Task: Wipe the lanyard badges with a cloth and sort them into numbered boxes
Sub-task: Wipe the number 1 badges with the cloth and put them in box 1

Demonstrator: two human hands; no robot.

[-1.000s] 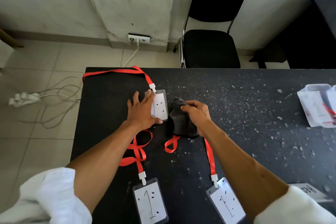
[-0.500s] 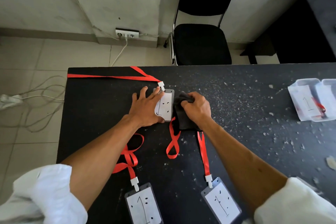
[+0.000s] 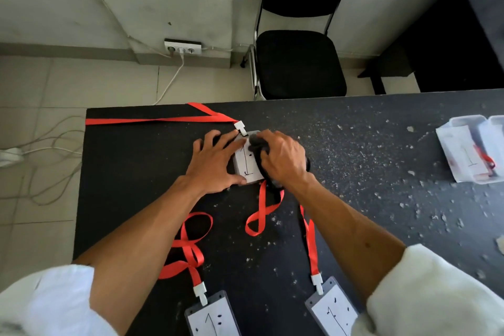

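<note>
**Item 1, wiped badge** (image 3: 246, 165): lies flat on the surface (image 3: 354, 199), toward the far edge and left of its middle, face up and marked 1.
- Long axis: runs near-to-far, slightly tilted.
- Clip (image 3: 240, 127): at the end toward the far edge. Its red strap (image 3: 163, 119) trails off toward the far-left corner.

**Item 2, your left hand** (image 3: 215, 163): fingers (image 3: 208, 139) straight and spread, pressing on the badge's left edge to pin it.

**Item 3, your right hand** (image 3: 283, 158): fingers curled round the dark cloth (image 3: 256, 143), which is bunched and sits on the badge's right half.

**Item 4, left near badge** (image 3: 211, 319) and **right near badge** (image 3: 331, 312): both at the near edge, both marked 1, clip ends toward the far edge. Neither is touched, so you probably have both left to wipe and sort.

**Item 5, labelled box** (image 3: 450, 133): at the right edge, label reads 1. Something with a red strap lies inside, probably a badge already sorted. A second box (image 3: 495, 120) stands just beside it, and its number is cut off.

**Status:** wiping step in hand on 1 badge. At least 3 badges remain to be boxed, so the task looks well short of done.
</note>
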